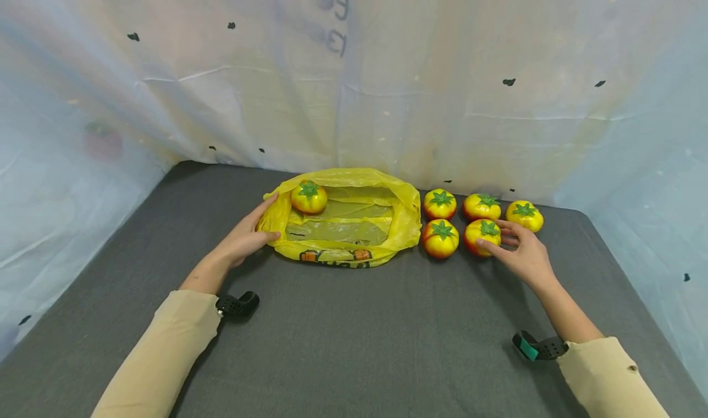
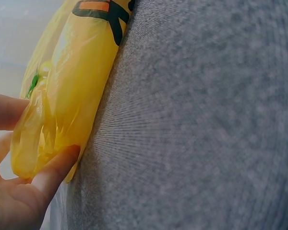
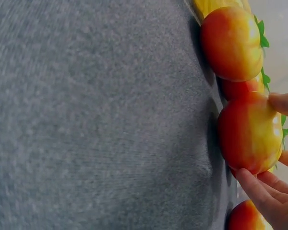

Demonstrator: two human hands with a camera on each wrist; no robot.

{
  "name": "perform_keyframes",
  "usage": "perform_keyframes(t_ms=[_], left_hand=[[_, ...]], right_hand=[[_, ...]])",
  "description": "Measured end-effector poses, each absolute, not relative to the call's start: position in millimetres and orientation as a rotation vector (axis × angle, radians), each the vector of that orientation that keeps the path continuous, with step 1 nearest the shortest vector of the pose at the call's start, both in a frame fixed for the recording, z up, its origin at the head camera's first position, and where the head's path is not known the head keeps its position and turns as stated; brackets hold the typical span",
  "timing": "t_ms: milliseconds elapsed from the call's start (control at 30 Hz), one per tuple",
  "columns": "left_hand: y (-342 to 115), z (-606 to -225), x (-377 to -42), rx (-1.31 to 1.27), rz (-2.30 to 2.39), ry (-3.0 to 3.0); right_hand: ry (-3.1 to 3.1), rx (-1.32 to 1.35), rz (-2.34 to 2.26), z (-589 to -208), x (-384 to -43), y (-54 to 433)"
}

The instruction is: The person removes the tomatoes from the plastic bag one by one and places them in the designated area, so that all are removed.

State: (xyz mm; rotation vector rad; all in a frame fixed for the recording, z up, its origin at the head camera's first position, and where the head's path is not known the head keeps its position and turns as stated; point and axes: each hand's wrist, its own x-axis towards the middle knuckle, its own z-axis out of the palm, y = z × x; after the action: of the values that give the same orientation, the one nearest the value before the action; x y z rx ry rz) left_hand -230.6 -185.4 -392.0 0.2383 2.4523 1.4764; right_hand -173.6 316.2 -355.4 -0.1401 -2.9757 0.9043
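Note:
A yellow plastic bag (image 1: 332, 253) lies with its mouth spread wide on the dark cloth. Inside its left end sits one yellow-red toy tomato (image 1: 309, 197) with a green star-shaped top. My left hand (image 1: 243, 236) holds the bag's left end, thumb (image 2: 60, 167) on the near side and fingers round the far side. At the right, my right hand (image 1: 522, 252) grips the front tomato (image 1: 482, 238) between thumb and fingers. In the right wrist view this tomato (image 3: 249, 134) shows its red underside near the cloth.
More tomatoes stand close by: one (image 1: 440, 239) in front beside the bag, and a back row with one at its left (image 1: 439, 205), one in its middle (image 1: 481, 207) and one at its right (image 1: 524, 216). Translucent sheeting (image 1: 387, 98) rises behind the dark table (image 1: 354, 338).

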Motion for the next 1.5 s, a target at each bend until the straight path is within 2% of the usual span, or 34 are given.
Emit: perform_keyframes(t_ms=[600, 1033, 1500], left_hand=[[-185.1, -390.5, -229.4, 0.236, 1.477, 2.439], [-186.0, -389.3, -229.4, 0.206, 1.472, 2.440], [-184.2, -390.6, -230.8, 0.197, 1.463, 2.448]], right_hand=[[-2.989, -0.135, 0.920, -357.2, -172.6, 319.8], [-2.929, -0.120, 0.972, -330.5, -180.7, 316.1], [-2.756, 0.016, 1.109, -319.0, -188.5, 295.9]])
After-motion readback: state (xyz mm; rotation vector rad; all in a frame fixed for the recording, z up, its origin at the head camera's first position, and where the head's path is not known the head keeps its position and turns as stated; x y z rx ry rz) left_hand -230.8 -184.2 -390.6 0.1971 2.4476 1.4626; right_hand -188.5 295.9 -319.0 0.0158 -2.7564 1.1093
